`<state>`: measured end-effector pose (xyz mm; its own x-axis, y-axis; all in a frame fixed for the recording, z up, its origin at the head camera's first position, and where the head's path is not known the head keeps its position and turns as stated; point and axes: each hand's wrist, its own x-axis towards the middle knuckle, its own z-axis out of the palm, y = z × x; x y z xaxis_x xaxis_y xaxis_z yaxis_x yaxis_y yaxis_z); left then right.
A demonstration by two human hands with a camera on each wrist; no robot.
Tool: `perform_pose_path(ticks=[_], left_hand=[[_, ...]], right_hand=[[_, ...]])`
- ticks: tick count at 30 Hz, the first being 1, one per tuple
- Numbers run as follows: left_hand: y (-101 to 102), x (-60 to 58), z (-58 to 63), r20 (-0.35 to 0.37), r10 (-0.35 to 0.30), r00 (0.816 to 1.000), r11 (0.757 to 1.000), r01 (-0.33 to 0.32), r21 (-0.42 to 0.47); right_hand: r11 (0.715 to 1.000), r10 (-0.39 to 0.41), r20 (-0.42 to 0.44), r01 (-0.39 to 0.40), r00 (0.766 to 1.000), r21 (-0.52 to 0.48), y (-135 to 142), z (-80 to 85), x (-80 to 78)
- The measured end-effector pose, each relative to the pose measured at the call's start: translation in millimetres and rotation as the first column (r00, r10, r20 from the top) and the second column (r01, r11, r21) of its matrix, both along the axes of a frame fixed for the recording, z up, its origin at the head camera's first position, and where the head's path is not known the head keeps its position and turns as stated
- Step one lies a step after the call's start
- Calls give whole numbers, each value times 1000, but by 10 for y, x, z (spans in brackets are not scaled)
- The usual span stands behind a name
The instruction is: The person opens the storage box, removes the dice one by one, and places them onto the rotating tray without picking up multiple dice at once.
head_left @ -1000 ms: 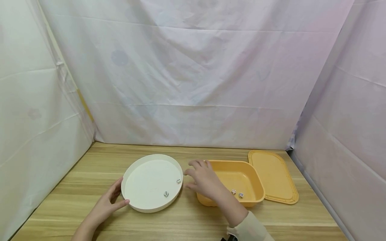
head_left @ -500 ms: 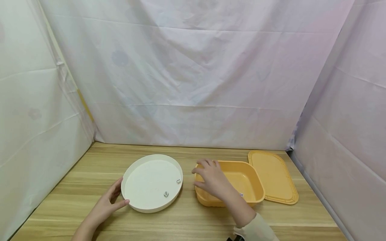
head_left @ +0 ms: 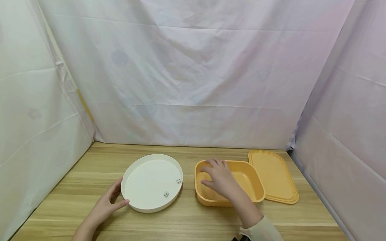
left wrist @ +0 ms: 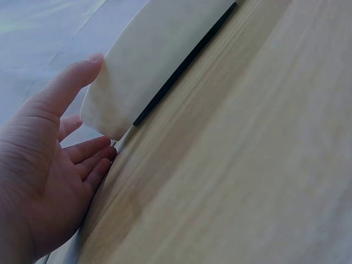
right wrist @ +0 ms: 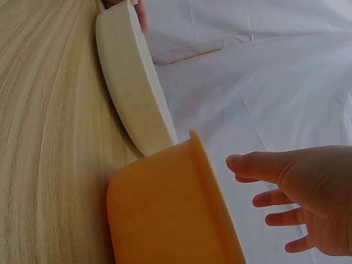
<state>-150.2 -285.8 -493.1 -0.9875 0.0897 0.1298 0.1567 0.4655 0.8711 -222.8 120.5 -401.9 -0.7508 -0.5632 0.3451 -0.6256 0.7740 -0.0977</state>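
Observation:
My left hand (head_left: 104,202) holds the left edge of a round white tray (head_left: 150,210), thumb at the near rim and fingers along the outer side. Two white dice lie inside the tray, one die (head_left: 178,181) close to the right wall and another die (head_left: 166,194) nearer the front. Over the left part of an orange plastic box (head_left: 253,184) hovers my right hand (head_left: 220,180), its fingers spread and loosely bent around nothing. In the right wrist view this hand (right wrist: 311,192) is above the box rim (right wrist: 212,181). Part of the box's inside is hidden by the right hand and forearm.
An orange lid (head_left: 272,175) lies flat on the wooden table (head_left: 169,227), right up against the box's right side. Pale cloth sheets (head_left: 193,83) hang at the back and on both sides of the table.
From beside the tray, my right hand has moved right, over the box. The two dice seen in the box earlier are now hidden behind the right hand and forearm. The left hand stays put.

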Motion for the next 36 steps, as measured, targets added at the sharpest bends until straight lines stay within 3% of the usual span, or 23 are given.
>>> perform_pose_path(ticks=[18,36], left_hand=[[7,22,12,-20,-12,1000,1000,13,23],[3,9,4,4,-4,1000,1000,4,4]], right_hand=[[998,-54,41,56,998,-40,237,-113,-41],[993,-118,88,120,989,-14,417,-317,-125]])
